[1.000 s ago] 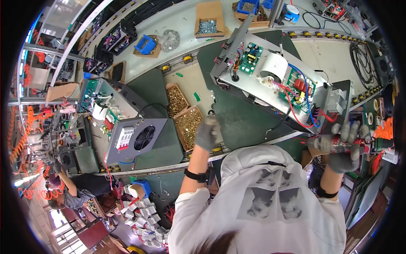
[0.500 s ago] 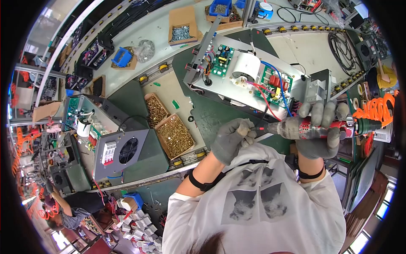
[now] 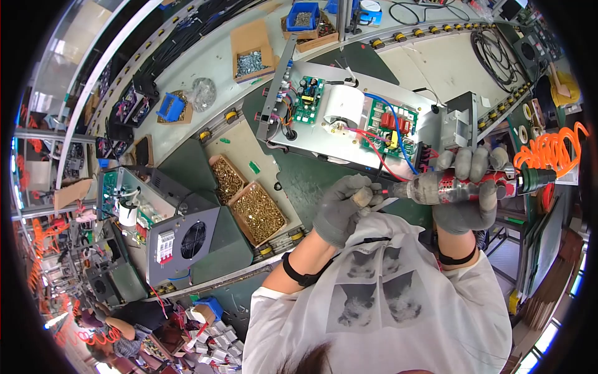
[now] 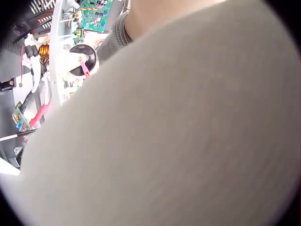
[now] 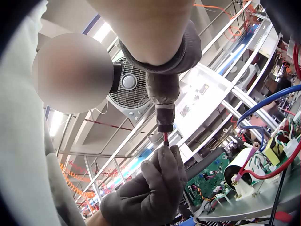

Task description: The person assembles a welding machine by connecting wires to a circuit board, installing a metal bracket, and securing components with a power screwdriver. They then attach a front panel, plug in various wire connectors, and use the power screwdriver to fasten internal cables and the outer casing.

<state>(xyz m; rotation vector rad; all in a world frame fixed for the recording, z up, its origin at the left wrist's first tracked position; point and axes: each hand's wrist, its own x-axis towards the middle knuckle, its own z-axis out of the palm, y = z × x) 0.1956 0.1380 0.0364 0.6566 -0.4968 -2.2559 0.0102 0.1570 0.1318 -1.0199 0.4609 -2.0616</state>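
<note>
In the head view my gloved right hand (image 3: 470, 196) grips a red and grey power screwdriver (image 3: 430, 188), held level in front of the chest with its nose to the left. My gloved left hand (image 3: 344, 209) pinches the end of the screwdriver's red bit (image 3: 387, 192). From below, the right wrist view shows the left fingers (image 5: 164, 165) closed around the tip of that bit (image 5: 165, 137); I cannot tell whether a screw is between them. Just beyond both hands lies an open chassis (image 3: 311, 134) with green circuit boards, a white cylinder and red and blue wires.
Cardboard boxes of brass-coloured fasteners (image 3: 258, 215) stand left of the hands. A second grey unit with a fan (image 3: 193, 240) sits further left. An orange coiled hose (image 3: 548, 153) hangs at the right. Across the back are a box of silver fasteners (image 3: 249, 62) and blue bins (image 3: 303, 17).
My left hand has moved from beside the brass-coloured fasteners to the bit's tip. My right hand has brought the screwdriver leftward in front of the chest. The head view has shifted.
</note>
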